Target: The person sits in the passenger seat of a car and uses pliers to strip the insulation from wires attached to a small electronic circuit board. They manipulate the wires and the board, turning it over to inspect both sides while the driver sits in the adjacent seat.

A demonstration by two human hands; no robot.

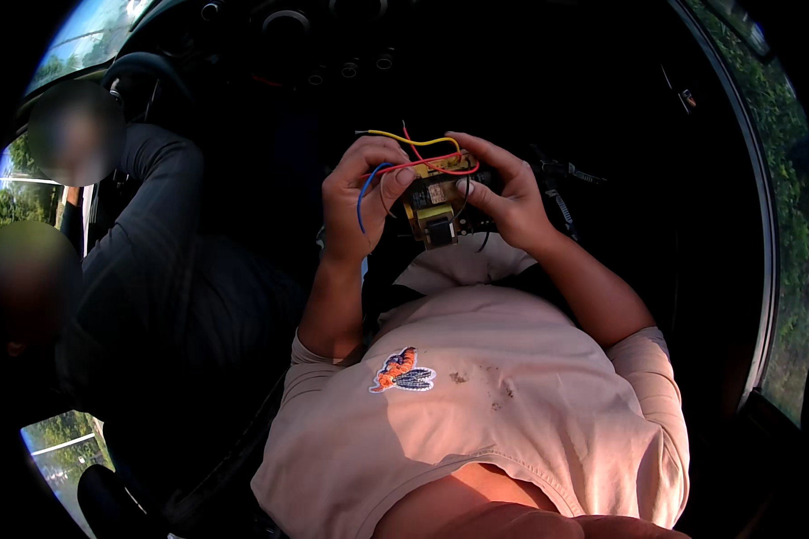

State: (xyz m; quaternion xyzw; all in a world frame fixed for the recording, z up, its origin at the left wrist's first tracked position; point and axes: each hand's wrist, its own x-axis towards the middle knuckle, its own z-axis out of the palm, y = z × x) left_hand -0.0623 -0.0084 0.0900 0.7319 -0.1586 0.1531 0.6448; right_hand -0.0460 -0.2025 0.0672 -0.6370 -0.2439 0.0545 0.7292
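Between my two hands, above my lap, I hold a small transformer [438, 208] with yellow wrapping and a dark core. Loose wires stick out of it: a yellow wire [413, 140], a red wire [420, 162], a blue wire [362, 198] and some dark ones. My left hand [363, 189] grips its left side, thumb toward me, with wires by the fingers. My right hand [505, 193] closes on the right side, its thumb on the front and its forefinger along the top. The backs of some fingertips are hidden behind the transformer.
On my left sits a person in a dark long sleeve [153, 202] by a steering wheel [153, 67]. A dashboard with round knobs [350, 68] lies ahead. The vehicle's door frame and window [795, 234] are on my right. A dark coiled cord [564, 207] shows beyond my right wrist.
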